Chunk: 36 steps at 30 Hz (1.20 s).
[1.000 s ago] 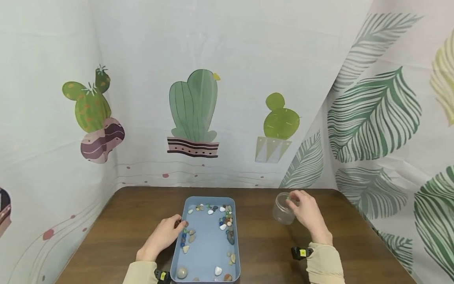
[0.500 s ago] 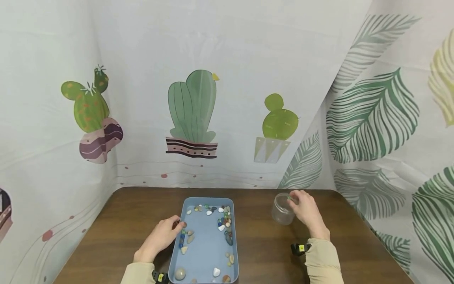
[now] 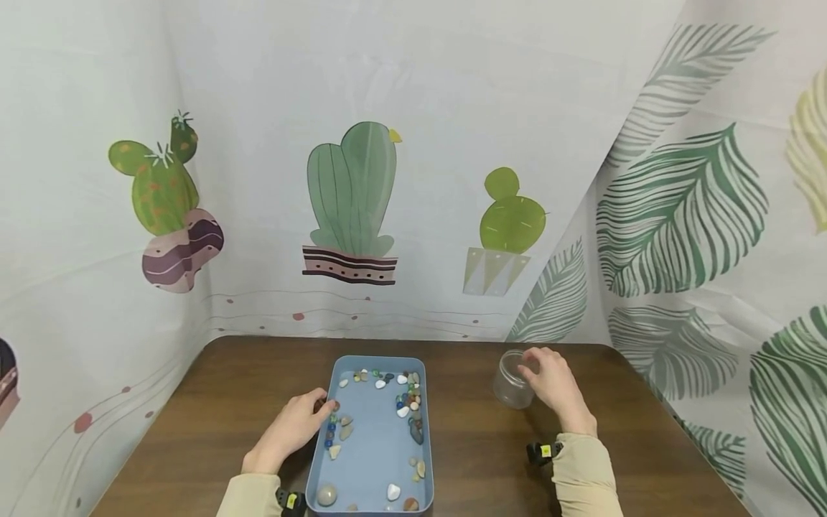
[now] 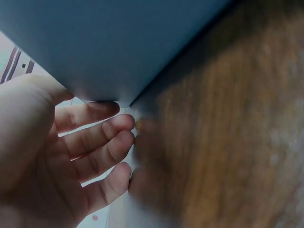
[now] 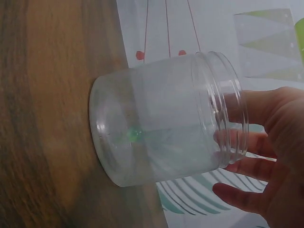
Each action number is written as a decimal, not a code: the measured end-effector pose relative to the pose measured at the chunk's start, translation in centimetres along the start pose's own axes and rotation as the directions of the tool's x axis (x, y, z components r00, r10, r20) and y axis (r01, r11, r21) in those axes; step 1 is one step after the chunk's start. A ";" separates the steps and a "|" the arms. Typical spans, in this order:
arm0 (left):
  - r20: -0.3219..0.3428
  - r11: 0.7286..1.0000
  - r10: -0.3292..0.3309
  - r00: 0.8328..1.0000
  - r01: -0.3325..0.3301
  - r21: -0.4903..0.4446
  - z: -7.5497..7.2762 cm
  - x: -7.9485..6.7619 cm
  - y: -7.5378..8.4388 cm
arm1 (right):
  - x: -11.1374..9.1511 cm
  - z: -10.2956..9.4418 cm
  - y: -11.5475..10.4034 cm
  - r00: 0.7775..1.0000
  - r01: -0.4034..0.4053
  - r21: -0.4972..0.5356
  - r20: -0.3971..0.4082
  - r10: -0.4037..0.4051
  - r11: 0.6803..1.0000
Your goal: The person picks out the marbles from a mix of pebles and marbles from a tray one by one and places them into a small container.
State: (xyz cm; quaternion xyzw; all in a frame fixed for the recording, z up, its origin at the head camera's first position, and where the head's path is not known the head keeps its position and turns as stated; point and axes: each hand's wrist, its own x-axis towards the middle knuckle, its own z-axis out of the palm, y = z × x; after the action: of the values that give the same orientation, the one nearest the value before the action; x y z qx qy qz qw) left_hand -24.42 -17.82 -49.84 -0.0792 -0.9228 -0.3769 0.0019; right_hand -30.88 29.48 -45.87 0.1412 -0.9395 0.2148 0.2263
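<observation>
A blue rectangular tray (image 3: 371,459) lies on the table, with stones and glass marbles along its sides. My left hand (image 3: 289,431) holds its left wall, thumb over the rim and fingers along the outside; the left wrist view shows the index finger against the tray's outer wall (image 4: 114,42). To the right stands an upright clear jar (image 3: 510,384) without a lid. My right hand (image 3: 554,384) is at its mouth, fingers parted around the rim with nothing seen between them. Inside the jar is a green marble (image 5: 135,134), slightly blurred.
A brown wooden table (image 3: 465,445) carries both tray and jar. Behind it hangs a white cloth (image 3: 439,108) printed with cacti and leaves. In the tray, dark blue marbles (image 3: 331,434) line the left side and a round stone (image 3: 326,495) lies at the near left corner.
The green marble that showed between my right fingertips is no longer there; one is now inside the jar. My left hand stays at the tray's wall.
</observation>
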 end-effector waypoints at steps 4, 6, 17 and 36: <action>-0.004 1.000 0.004 1.000 -0.004 0.001 -0.1 -0.1 0.1 | 0.0 -0.3 -0.2 1.000 -0.016 0.004 0.004 0.016 1.000; -0.005 1.000 0.006 1.000 -0.006 -0.001 0.0 -0.1 0.0 | 0.0 -0.6 -0.4 1.000 -0.030 0.006 0.000 0.030 1.000; -0.004 1.000 0.016 1.000 -0.016 0.022 0.5 -0.4 -0.3 | 0.6 -1.0 -4.1 0.996 0.062 -0.015 -0.060 -0.063 0.998; -0.031 0.998 0.046 0.998 -0.044 0.055 0.3 0.0 -0.4 | 2.7 4.7 -22.2 0.739 0.613 -0.031 0.375 -0.560 0.789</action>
State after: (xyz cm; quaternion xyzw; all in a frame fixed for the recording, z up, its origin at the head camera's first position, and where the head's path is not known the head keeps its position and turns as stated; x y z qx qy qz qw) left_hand -24.42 -17.86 -50.32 -0.0939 -0.9306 -0.3528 0.0274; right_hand -26.86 7.54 -40.81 0.4482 -0.8848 0.0315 0.1236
